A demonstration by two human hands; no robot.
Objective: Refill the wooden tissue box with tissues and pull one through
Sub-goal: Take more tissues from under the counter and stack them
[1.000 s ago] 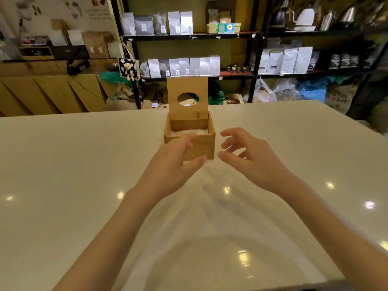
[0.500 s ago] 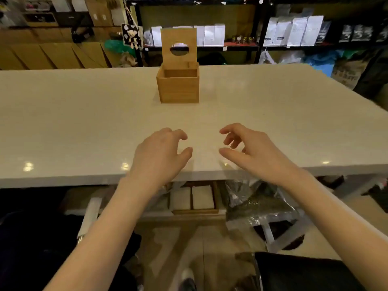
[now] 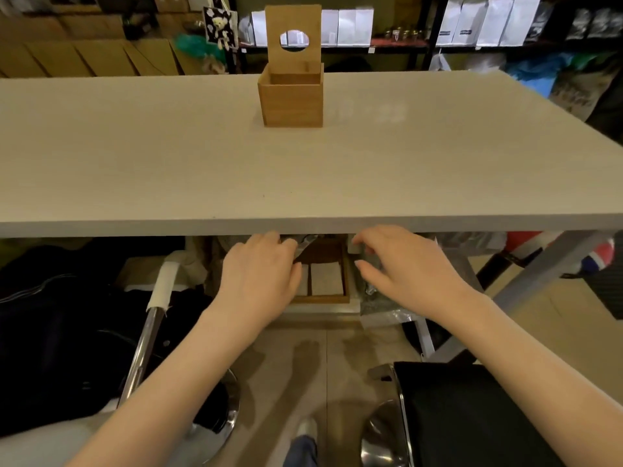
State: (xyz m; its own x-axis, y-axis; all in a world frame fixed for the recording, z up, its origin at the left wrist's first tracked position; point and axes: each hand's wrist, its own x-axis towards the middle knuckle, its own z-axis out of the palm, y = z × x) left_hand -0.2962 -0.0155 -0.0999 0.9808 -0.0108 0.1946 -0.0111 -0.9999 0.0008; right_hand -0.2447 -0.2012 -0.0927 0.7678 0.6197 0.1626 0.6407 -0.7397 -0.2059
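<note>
left hand [image 3: 259, 278]: reaching under the near edge of the table, palm down, fingers loosely spread and relaxed, holding nothing, hovering over the left part of the tray below.
right hand [image 3: 401, 264]: just beside it to the right, also below the table edge, fingers half curled with thumb apart, nothing gripped that i can see; fingertips [image 3: 359, 263] hang near a crinkled silvery bag.
wooden tray [image 3: 345, 281]: sits on a low shelf under the table, between the two hands; inside it, pale tissue stacks [image 3: 325, 279] lie flat, one partly hidden by the left hand.
silvery bag [image 3: 381, 308]: right of the tray, beneath the right hand.
table [image 3: 168, 170]: broad pale top, its front edge running just above both hands.
wooden tissue box [image 3: 291, 96]: standing on the far middle of the table, well apart from the hands; lid [image 3: 292, 21] up, upright at the back, with an oval hole in it. inside of the box not visible from here.
stools: a chrome-legged one [image 3: 145, 335] at left under dark clothing, a black seat [image 3: 472, 416] at lower right.
shelves [image 3: 404, 45]: at the back, lined with white pouches.
</note>
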